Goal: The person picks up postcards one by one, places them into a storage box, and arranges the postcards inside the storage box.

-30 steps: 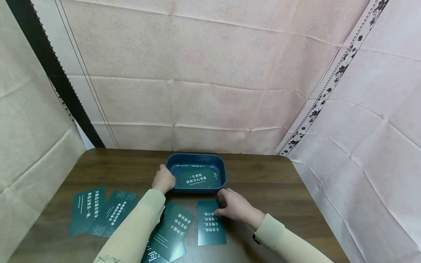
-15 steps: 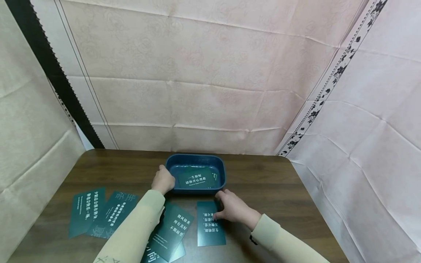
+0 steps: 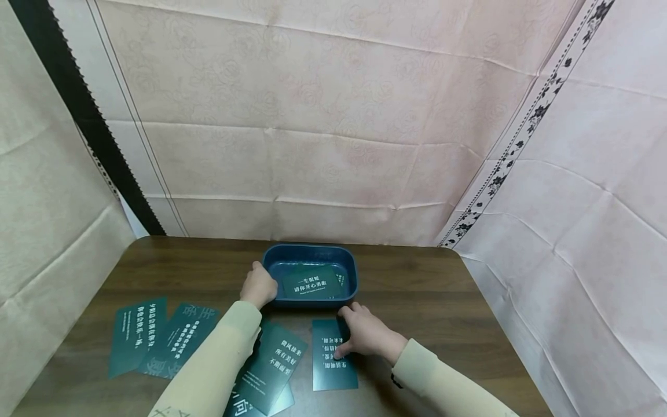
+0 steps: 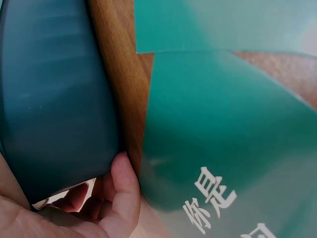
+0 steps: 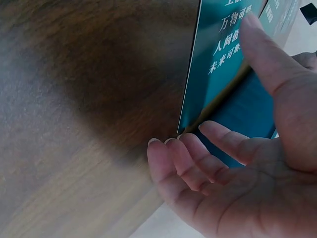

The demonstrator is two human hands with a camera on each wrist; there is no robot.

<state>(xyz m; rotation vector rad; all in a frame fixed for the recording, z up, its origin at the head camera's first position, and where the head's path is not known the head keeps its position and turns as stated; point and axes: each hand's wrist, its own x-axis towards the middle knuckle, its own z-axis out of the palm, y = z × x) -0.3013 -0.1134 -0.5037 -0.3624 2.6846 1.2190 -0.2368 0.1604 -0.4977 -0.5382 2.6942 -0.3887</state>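
Note:
The left hand (image 3: 259, 285) holds the left end of a dark blue tray (image 3: 351, 272). In the left wrist view its fingers (image 4: 125, 186) curl round the tray's lower corner. Over a green card (image 3: 335, 377) with white writing, just in front of the tray, spreads the right hand (image 3: 369, 335). The right wrist view has the thumb above the face of this card (image 5: 202, 87) and the fingertips by its far edge; contact is hard to judge. Inside the tray lie green cards (image 3: 311, 282), partly overlapping.
Two green cards (image 3: 179, 341) overlap at the left of the wooden table (image 3: 406, 272). More overlapping cards (image 3: 273, 362) lie by the left forearm, partly hidden by it. Pale cloth (image 3: 323, 162) hangs behind the table and at both sides.
The right hand has shifted slightly left, further over the card, and its thumb has come down along the printed face. The left hand and the tray stay in place.

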